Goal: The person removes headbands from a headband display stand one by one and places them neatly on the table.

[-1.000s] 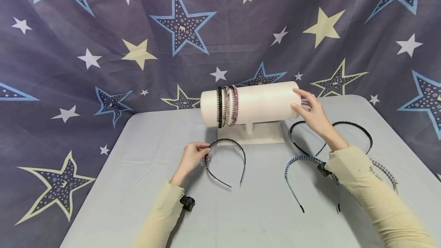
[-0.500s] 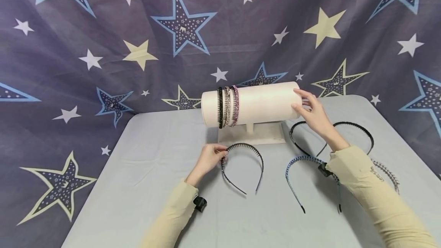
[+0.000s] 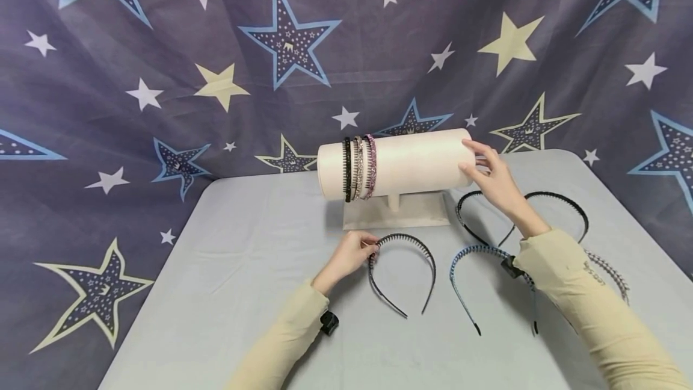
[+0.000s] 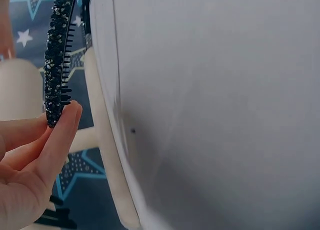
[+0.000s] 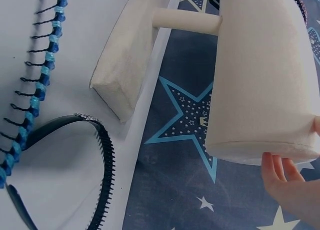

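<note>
A dark purple backdrop (image 3: pixel 303 110) printed with stars hangs behind the white display roll (image 3: pixel 419 158), and a pale table (image 3: pixel 260 227) spreads beneath it. The roll lies sideways on its base (image 3: pixel 368 215). In front of the roll's right end rest a blue headband (image 5: pixel 42 83) and, farther right, a silvery headband (image 3: pixel 610 269); black headband work (image 3: pixel 563 199) there is partly hidden by the right arm, so its count is unclear. The held dark headband (image 4: pixel 56 55), crusted with glittering stones, stands in front of the roll, arch upward; whether its ends touch the table I cannot tell. Toward the roll's left end, black (image 3: pixel 347 170), silver (image 3: pixel 357 170) and pink (image 3: pixel 371 167) bands encircle it. The right hand (image 3: pixel 495 179), thumb and fingers spread, touches the roll's right end. The left hand (image 3: pixel 349 254), before the roll, pinches the held headband's side between thumb and fingers.
</note>
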{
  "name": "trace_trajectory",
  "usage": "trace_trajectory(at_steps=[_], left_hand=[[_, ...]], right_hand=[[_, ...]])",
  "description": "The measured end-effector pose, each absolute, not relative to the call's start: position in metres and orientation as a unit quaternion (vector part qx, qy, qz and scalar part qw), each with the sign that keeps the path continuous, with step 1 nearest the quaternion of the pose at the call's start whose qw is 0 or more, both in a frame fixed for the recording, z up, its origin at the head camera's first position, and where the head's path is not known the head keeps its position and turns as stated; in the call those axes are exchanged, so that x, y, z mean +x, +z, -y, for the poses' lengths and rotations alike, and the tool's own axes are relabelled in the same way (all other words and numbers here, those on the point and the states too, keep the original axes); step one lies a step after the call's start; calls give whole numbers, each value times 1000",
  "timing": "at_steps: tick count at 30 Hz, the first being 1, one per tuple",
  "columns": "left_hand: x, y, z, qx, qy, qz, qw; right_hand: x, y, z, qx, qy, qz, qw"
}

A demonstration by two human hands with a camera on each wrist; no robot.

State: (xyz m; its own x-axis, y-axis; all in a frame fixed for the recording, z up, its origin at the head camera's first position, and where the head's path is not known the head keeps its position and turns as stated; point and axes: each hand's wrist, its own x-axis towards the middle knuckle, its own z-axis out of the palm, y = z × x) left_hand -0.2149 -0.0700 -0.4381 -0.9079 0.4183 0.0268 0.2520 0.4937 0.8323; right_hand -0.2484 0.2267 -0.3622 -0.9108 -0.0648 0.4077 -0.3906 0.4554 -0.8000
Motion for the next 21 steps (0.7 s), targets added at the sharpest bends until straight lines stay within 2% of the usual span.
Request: trace_trajectory(at_steps=[14,21], left_hand=[[-207,-441,50,195,437,-868,133],[-207,-442,47,218,409,-877,125]], right_hand=[[-247,-361,-225,143,508,833,167],[-246,-361,-226,140,498,839,170]])
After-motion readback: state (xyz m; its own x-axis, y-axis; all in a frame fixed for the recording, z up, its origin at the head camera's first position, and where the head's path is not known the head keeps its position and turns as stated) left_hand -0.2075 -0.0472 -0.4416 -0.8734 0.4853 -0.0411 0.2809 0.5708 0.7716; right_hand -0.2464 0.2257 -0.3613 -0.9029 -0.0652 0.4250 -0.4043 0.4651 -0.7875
